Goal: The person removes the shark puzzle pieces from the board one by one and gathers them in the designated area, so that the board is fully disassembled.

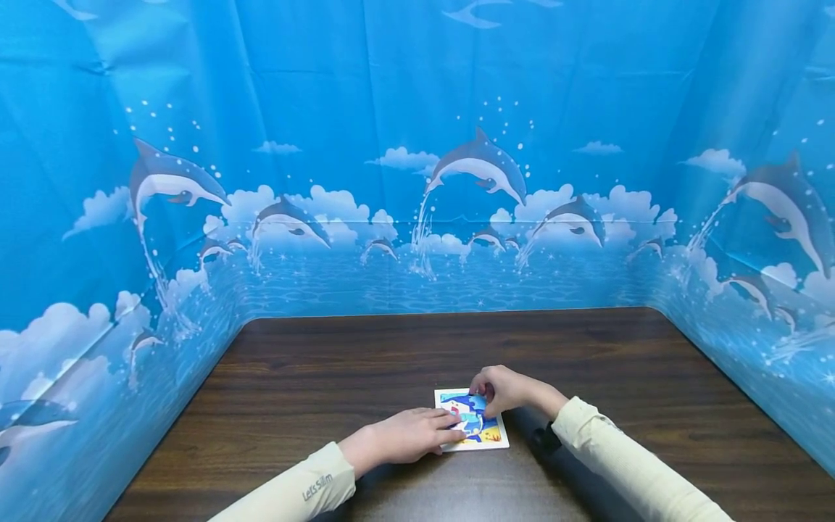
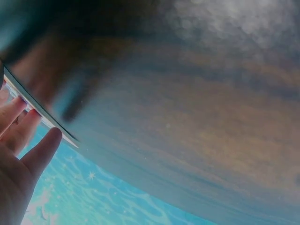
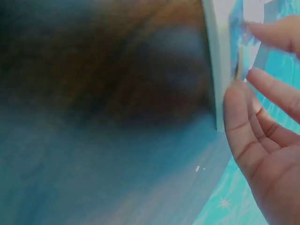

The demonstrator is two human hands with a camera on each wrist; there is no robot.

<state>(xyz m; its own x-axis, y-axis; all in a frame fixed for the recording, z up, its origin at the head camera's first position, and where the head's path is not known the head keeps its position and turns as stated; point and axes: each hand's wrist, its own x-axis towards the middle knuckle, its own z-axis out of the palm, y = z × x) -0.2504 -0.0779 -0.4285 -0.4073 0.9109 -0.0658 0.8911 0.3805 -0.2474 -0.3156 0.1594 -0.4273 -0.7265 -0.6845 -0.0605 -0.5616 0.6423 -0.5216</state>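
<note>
A small square picture puzzle (image 1: pixel 479 446) with a white border and a blue and yellow picture lies on the dark wooden table. From the left, my left hand (image 1: pixel 414 435) reaches over it, its extended fingers resting on the picture. My right hand (image 1: pixel 512 389) bends over the far right part, thumb and forefinger curled together at the picture. In the right wrist view, a thin puzzle piece (image 3: pixel 240 63) stands slightly raised at that thumb and finger, which pinch it. The left wrist view catches the left hand (image 2: pixel 18 164) along the puzzle's edge.
The wooden table (image 1: pixel 365 362) spreads around the puzzle on all sides. A blue curtain (image 1: pixel 326 145) printed with dolphins, clouds and waves surrounds its back and both sides. A black band (image 1: pixel 546 438) sits at the right wrist.
</note>
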